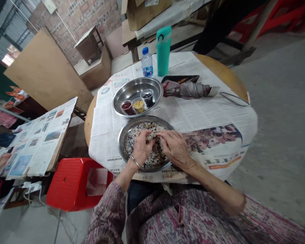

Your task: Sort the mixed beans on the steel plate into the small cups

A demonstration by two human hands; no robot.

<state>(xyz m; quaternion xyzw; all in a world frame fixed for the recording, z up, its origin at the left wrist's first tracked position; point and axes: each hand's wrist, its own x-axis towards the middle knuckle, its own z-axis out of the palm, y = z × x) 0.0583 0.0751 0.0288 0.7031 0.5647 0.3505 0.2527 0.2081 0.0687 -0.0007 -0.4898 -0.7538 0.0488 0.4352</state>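
My left hand, with a bangle on its wrist, is over the near metal dish, thumb and fingers drawn together in a pinch. Beside it my right hand reaches in from the right, its fingertips also pinched and close to the left ones. Whatever lies between the fingertips is too small to make out. White grains mixed with dark, red and yellow beans cover the dish's bottom. Just behind stands a metal basin with small clear cups of red beans, yellow beans and black beans.
Newspaper covers the round table. A water bottle, a teal flask and a folded umbrella are at its back. A red stool stands left, near another newspaper-covered table, where another person's arm shows.
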